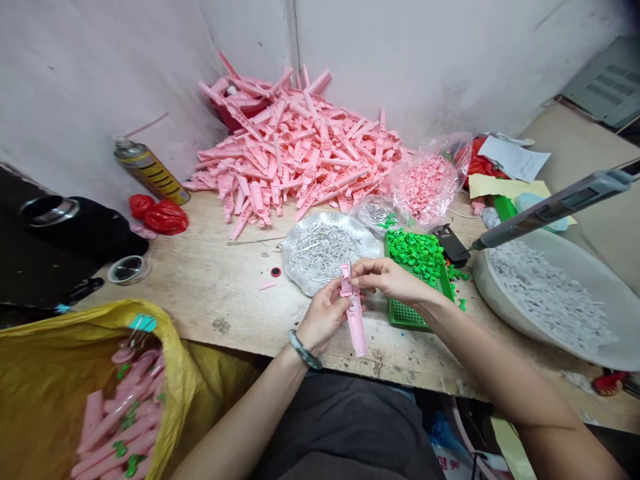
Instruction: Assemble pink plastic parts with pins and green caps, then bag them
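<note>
Close to the table's front edge, my left hand (325, 313) is closed around a pink plastic part (356, 327), long and hollow, which slants down toward me. At the part's upper end, the fingers of my right hand (383, 277) are pinched together; whatever they hold there is too small to make out. Just beyond my hands lies a silvery round tray (300, 270) with small grey pieces and thin metal pins in it. To the right of my right hand, a green basket (407, 315) is heaped with small bright green plastic pieces (417, 252).
A big heap of pink parts (305, 150) lies against the wall, beside a clear bag of small pink pieces (427, 190). At right stands a white bowl (615, 360) of grey pieces, with a grey pen-shaped tool (555, 207) above it. A yellow sack (185, 387) stands left, a spray can (150, 170) behind.
</note>
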`<state>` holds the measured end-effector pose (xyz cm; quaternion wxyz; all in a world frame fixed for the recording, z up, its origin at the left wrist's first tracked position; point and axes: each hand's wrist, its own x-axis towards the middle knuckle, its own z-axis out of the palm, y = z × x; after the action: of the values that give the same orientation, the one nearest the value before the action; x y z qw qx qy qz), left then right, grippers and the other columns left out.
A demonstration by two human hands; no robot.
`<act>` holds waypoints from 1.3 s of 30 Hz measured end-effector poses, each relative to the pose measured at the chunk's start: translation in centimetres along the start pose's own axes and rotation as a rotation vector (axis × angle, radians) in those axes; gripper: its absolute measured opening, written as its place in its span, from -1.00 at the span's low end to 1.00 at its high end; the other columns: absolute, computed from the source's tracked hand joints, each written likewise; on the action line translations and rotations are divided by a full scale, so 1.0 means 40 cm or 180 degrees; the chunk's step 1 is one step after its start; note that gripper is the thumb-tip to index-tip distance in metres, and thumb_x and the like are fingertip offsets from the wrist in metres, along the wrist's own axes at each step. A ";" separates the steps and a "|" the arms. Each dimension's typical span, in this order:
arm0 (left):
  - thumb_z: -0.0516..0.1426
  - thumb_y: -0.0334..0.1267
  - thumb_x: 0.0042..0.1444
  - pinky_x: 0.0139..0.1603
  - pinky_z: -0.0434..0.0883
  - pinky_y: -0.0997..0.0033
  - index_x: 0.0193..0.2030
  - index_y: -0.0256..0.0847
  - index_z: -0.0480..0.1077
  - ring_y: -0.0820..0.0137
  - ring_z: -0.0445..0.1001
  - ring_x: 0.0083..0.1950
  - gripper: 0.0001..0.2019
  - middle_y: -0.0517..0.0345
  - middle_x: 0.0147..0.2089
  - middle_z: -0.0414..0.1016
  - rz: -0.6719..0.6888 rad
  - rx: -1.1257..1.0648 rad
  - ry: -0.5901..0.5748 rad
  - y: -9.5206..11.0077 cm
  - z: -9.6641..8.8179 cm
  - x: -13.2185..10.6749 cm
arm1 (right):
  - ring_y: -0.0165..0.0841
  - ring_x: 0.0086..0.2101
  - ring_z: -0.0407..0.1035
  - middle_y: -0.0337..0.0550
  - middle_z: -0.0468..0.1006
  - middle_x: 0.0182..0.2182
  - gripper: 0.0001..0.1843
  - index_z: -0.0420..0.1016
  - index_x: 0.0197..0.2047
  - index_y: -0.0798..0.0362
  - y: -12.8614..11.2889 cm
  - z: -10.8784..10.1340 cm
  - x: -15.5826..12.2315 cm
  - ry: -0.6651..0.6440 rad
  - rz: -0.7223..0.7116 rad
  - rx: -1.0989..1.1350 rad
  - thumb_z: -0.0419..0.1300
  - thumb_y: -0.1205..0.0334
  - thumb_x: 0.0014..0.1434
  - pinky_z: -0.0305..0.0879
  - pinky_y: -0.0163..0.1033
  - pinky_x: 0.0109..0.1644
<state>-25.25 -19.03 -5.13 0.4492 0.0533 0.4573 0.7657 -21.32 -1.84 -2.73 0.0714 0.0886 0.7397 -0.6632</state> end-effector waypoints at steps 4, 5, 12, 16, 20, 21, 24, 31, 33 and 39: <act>0.29 -0.38 -0.05 -0.01 0.49 0.20 0.02 -0.23 0.43 0.26 0.52 -0.06 -0.57 0.01 -0.03 0.52 0.0078 0.0055 -0.0093 -0.004 -0.003 0.000 | -0.37 -0.24 0.36 -0.16 0.43 -0.24 -0.89 0.55 -0.37 0.06 0.020 0.020 -0.009 0.0342 -0.0401 -0.0556 0.29 0.20 0.08 0.28 -0.20 -0.11; 0.30 -0.36 -0.03 -0.01 0.50 0.20 0.02 -0.24 0.43 0.25 0.51 -0.05 -0.58 0.01 -0.03 0.51 0.0104 0.0057 -0.0081 -0.003 -0.007 0.001 | -0.37 -0.23 0.36 -0.16 0.42 -0.22 -0.90 0.55 -0.36 0.05 0.022 0.026 -0.007 0.0394 -0.0488 -0.0664 0.28 0.20 0.09 0.29 -0.20 -0.10; 0.29 -0.36 0.03 -0.04 0.54 0.08 -0.10 -0.30 0.43 0.18 0.55 -0.06 -0.72 -0.10 -0.03 0.53 -0.0140 -0.0324 0.0284 0.027 -0.035 0.010 | -0.33 -0.21 0.37 -0.05 0.45 -0.07 -0.71 0.44 -0.01 0.08 -0.006 -0.008 0.200 0.1103 -0.1096 -0.2095 0.19 0.23 0.19 0.32 -0.16 -0.07; 0.23 -0.43 0.07 -0.04 0.54 0.02 -0.16 -0.33 0.41 0.14 0.56 -0.04 -0.83 -0.17 0.01 0.52 -0.0298 -0.0514 0.0430 0.038 -0.028 -0.005 | -0.11 0.16 0.15 0.20 0.34 0.17 -0.56 0.36 0.15 0.24 -0.065 -0.103 0.428 0.1738 -0.1189 -0.3591 -0.05 0.48 0.22 0.06 -0.01 0.24; 0.22 -0.44 0.08 -0.03 0.53 0.03 -0.15 -0.33 0.40 0.08 0.54 0.03 -0.82 -0.23 0.06 0.50 -0.0320 -0.0572 0.0483 0.038 -0.025 -0.012 | -0.01 0.15 0.14 0.38 0.35 0.12 -0.57 0.39 0.09 0.37 -0.121 -0.136 0.563 0.1700 -0.1222 -0.3831 -0.11 0.53 0.21 -0.04 0.13 0.24; 0.22 -0.43 0.08 -0.03 0.53 0.05 -0.14 -0.33 0.40 0.07 0.53 0.05 -0.80 -0.24 0.07 0.49 -0.0327 -0.0572 0.0502 0.036 -0.025 -0.011 | -0.03 0.13 0.16 0.36 0.38 0.10 -0.58 0.40 0.07 0.34 -0.129 -0.129 0.582 0.1617 -0.1274 -0.3879 -0.10 0.53 0.21 -0.01 0.12 0.23; 0.23 -0.42 0.07 -0.05 0.53 0.13 -0.11 -0.32 0.38 0.06 0.51 0.09 -0.77 -0.26 0.12 0.46 -0.0330 -0.0535 0.0526 0.031 -0.025 -0.004 | -0.11 0.15 0.16 0.17 0.37 0.16 -0.58 0.41 0.10 0.18 -0.141 -0.091 0.618 0.1338 -0.1522 -0.4020 -0.03 0.52 0.22 0.00 0.04 0.27; 0.23 -0.36 0.10 -0.13 0.55 0.22 -0.08 -0.28 0.31 0.09 0.48 0.12 -0.74 -0.26 0.15 0.45 -0.0163 -0.0376 0.0438 0.044 -0.017 0.000 | -0.21 0.11 0.18 0.08 0.45 0.03 -0.60 0.43 0.10 0.18 -0.199 -0.056 0.612 0.1138 -0.1833 -0.4097 -0.07 0.48 0.29 -0.06 -0.04 0.32; 0.24 -0.36 0.09 -0.11 0.55 0.20 -0.09 -0.27 0.28 0.12 0.52 0.06 -0.72 -0.24 0.07 0.50 -0.0041 -0.0418 0.0535 0.056 -0.023 -0.001 | -0.18 0.12 0.17 0.09 0.43 0.05 -0.56 0.36 0.20 0.15 -0.217 -0.046 0.552 0.1243 -0.1904 -0.3905 -0.11 0.43 0.33 -0.06 0.00 0.32; 0.30 -0.33 0.02 -0.09 0.55 0.20 -0.08 -0.24 0.30 0.25 0.56 -0.08 -0.65 -0.04 -0.10 0.55 0.0264 -0.0472 0.0698 0.058 -0.046 0.015 | -0.20 0.14 0.26 -0.12 0.45 0.09 -0.59 0.30 0.25 -0.11 -0.194 -0.012 0.212 0.0254 -0.1493 -0.2199 -0.11 0.17 0.41 0.19 -0.02 0.21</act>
<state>-28.01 -20.21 -4.64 0.3672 -0.0452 0.4431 0.8165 -31.35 -1.85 2.95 -0.0847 -0.0858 0.9210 -0.3705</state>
